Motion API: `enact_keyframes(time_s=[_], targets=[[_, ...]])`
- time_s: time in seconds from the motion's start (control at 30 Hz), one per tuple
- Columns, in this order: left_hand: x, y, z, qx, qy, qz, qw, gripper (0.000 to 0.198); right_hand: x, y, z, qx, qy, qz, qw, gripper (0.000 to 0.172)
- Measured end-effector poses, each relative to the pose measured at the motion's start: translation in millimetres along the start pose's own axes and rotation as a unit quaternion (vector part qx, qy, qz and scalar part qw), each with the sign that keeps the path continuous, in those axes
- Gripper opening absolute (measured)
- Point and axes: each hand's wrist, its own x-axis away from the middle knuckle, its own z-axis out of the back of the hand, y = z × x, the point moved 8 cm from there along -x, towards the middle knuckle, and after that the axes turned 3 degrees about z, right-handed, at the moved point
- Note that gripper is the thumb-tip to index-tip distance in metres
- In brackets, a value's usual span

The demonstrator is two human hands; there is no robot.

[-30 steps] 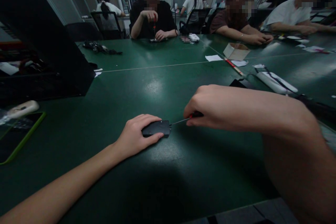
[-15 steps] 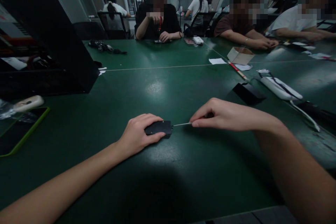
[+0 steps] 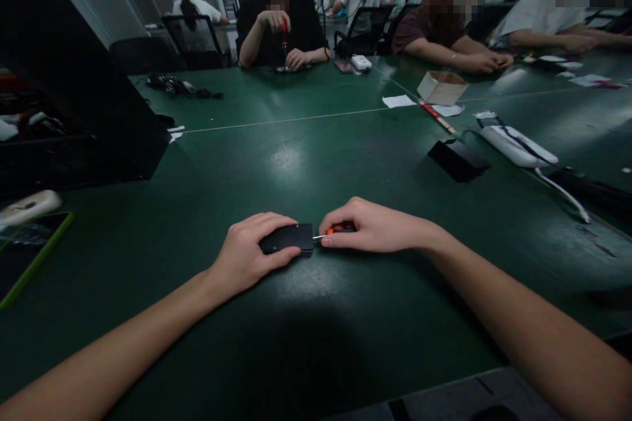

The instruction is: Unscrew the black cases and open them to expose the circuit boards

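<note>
My left hand (image 3: 247,247) is wrapped round a small flat black box (image 3: 291,238) and rests with it on the green table. Facing it, my right hand (image 3: 375,229) grips a screwdriver (image 3: 342,228) with an orange and black handle. The thin metal shaft points left and meets the right end of the box. Whether its tip is inside the box or only touches it, I cannot tell. My palm and fingers cover part of the handle.
A black open-ended case (image 3: 459,159) and a white power strip (image 3: 518,145) lie at the right. Farther back stands a small cardboard box (image 3: 441,87). A large black frame (image 3: 74,92) and a green-edged tablet-like thing (image 3: 34,263) occupy the left. Co-workers sit across the table.
My right hand has moved left towards the black box, so less of the shaft shows between them. The orange handle has come into sight. My left hand keeps its hold.
</note>
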Motion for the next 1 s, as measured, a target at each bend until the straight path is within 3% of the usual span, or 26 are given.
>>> enact_keyframes(time_s=[0.37,0.6,0.8,1.0], targets=[[0,-3,-0.3,0.021,-0.003,0.021,1.000,0.034,-4,3,-4,-0.038,0.001,0.007,0.999,0.038],[0,-1,0.0,0.014,-0.002,0.017,1.000,0.036,5,5,15,0.119,0.042,-0.009,0.992,0.036],[0,-1,-0.2,0.022,0.002,0.014,1.000,0.036,-5,0,1,0.108,0.084,0.048,0.989,0.031],[0,-2,-0.1,0.028,0.002,0.015,1.000,0.037,-7,-1,0,0.092,0.090,0.058,0.990,0.031]])
